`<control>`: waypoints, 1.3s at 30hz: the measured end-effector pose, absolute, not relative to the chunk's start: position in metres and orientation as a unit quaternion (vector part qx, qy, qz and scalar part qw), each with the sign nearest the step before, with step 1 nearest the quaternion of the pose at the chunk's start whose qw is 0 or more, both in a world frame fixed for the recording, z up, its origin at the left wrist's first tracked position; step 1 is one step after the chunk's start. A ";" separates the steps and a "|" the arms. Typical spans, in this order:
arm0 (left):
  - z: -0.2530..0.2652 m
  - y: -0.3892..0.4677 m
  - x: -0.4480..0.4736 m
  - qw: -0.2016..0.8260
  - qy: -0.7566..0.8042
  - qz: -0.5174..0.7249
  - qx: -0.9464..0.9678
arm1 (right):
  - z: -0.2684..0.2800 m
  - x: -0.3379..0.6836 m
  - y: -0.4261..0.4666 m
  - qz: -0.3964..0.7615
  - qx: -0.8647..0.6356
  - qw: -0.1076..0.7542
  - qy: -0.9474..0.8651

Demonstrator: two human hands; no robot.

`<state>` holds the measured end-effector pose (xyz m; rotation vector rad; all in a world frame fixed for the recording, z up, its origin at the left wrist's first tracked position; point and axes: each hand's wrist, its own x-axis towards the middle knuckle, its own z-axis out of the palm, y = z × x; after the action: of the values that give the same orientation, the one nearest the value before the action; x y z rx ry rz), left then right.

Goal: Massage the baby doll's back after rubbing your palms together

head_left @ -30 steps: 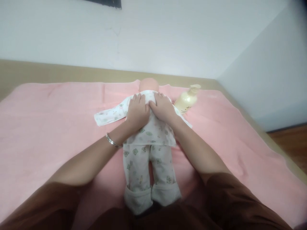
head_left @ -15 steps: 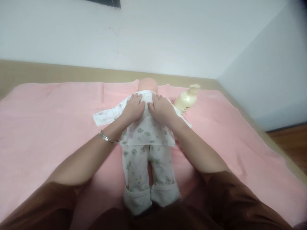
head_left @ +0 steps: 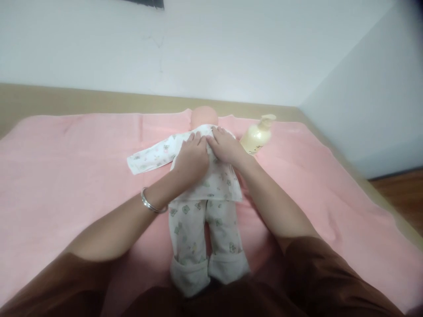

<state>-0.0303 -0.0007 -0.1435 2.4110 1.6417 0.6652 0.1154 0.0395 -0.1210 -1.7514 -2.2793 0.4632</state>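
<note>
Resting on the upper part of a clothed doll (head_left: 213, 187), the left hand (head_left: 192, 160) and right hand (head_left: 225, 146) lie side by side, palms down. The fingers of each hand are extended and close together, laid over the cloth rather than clamped on it; the right thumb reaches close to the left fingertips, and whether the two touch is hard to tell.

The doll lies stretched out beneath the hands on a pink blanket (head_left: 82, 180). Just beyond the fingertips shows its head (head_left: 205, 115), a smooth, rounded, pinkish curve. Under the fingers is a white shirt (head_left: 220, 180) with small greenish and pale prints; one sleeve (head_left: 152, 154) spreads flat, out to the left of the left fingers. The shirt's lower hem lies nearer the person than the fingers, over matching trousers (head_left: 188, 224), whose legs run straight and end in wide turned-up cuffs (head_left: 190, 275).

To the right of the right fingers, near them, is a pale yellow pump bottle (head_left: 256, 138), tilted. A silvery bracelet (head_left: 150, 204) circles the left wrist, behind the left fingers.
</note>
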 end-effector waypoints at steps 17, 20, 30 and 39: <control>-0.150 0.029 -0.040 0.137 0.615 0.264 0.730 | -0.124 0.092 0.000 0.004 -0.528 0.126 -0.840; -0.155 0.027 -0.037 0.147 0.625 0.279 0.715 | -0.123 0.100 0.018 0.048 -0.571 0.135 -0.809; -0.155 0.026 -0.038 0.097 0.617 0.266 0.734 | -0.128 0.103 0.027 0.069 -0.598 0.164 -0.781; -0.140 0.002 -0.029 0.037 0.562 0.210 0.799 | -0.117 0.121 0.037 0.135 -0.566 0.141 -0.801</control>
<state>-0.0294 0.0015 -0.1403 2.4521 1.7267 0.6459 0.1213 0.0367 -0.1169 -1.6344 -2.3129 0.3900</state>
